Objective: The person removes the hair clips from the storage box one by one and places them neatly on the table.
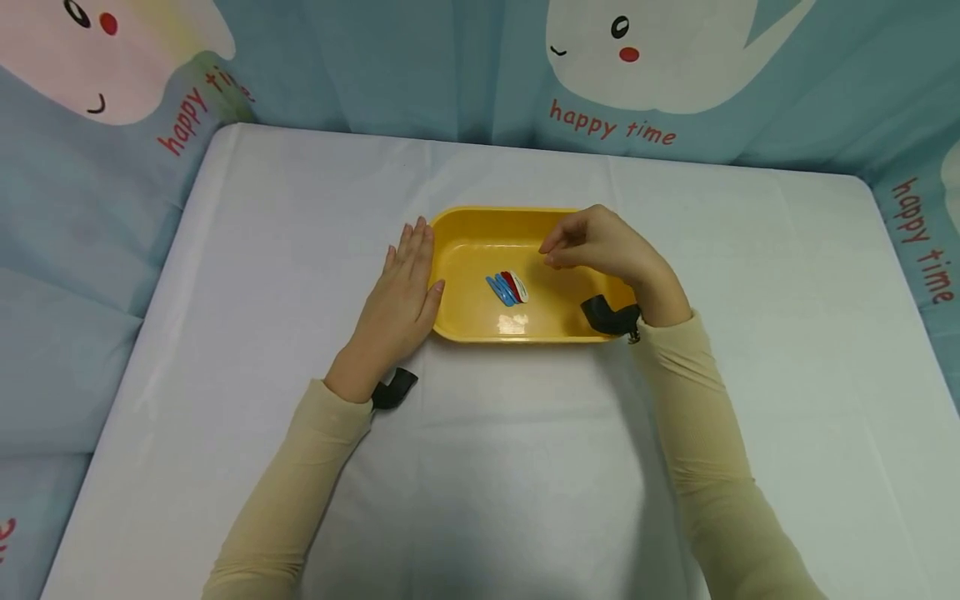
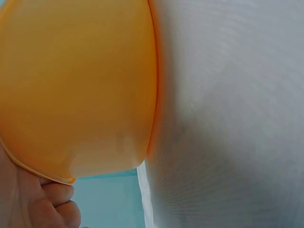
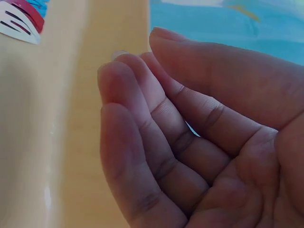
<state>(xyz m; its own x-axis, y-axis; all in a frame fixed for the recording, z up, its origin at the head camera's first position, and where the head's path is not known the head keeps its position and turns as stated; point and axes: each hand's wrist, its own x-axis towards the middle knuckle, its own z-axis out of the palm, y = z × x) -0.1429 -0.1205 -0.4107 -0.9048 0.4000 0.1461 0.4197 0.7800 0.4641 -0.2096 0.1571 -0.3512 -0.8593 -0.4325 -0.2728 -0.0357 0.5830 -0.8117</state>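
Several snap hair clips [image 1: 507, 288], blue, red and white, lie side by side on the floor of a yellow tray [image 1: 472, 327]. At the tray's left end my left hand [image 1: 400, 296] rests against the rim with fingers straight; the left wrist view shows the tray's outer wall [image 2: 80, 85] beside it. Over the tray's right part hovers my right hand [image 1: 600, 246], fingers loosely bent and thumb close to them. Nothing shows between thumb and fingers in the right wrist view, where a white and a red clip [image 3: 21, 21] appear at the top left corner.
The tray stands on a table with a white cloth [image 1: 525, 467]. Blue printed fabric [image 1: 405, 67] with cartoon shapes and lettering hangs behind the table and at its sides. Black wrist straps [image 1: 611, 317] sit by both sleeves.
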